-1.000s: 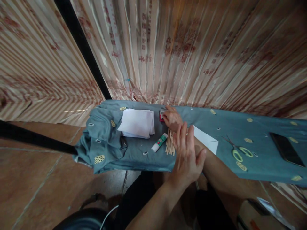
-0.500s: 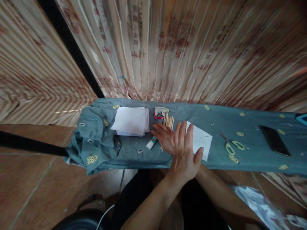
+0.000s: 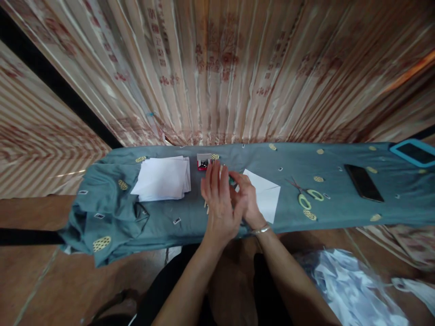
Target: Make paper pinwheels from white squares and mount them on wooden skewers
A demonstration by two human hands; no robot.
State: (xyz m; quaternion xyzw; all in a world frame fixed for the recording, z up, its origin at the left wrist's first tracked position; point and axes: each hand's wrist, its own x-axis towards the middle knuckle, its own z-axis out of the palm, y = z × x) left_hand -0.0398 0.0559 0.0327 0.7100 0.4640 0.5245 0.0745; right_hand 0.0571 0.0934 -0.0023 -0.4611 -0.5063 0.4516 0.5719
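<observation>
My left hand (image 3: 219, 194) is open, its fingers stretched out flat over the thin wooden sticks (image 3: 206, 207), which it mostly hides. Close beside it, my right hand (image 3: 247, 195) is closed around a glue stick (image 3: 232, 181); only a green part of it shows between the hands. A folded white sheet of paper (image 3: 268, 199), pointed at its top, lies just right of my right hand. Beyond my left fingertips sits a small open red and white box (image 3: 203, 162) with small dark metal pieces inside.
A stack of white paper (image 3: 161, 177) lies on the left of the cloth-covered table (image 3: 176, 233). To the right are scissors with green handles (image 3: 307, 198), a dark phone (image 3: 363, 182) and a blue-framed tablet (image 3: 416, 152). A pleated curtain (image 3: 217, 90) hangs behind.
My right hand has picked up the glue stick from the table and drawn back to the right. My left hand stays spread over the sticks. The view has shifted right.
</observation>
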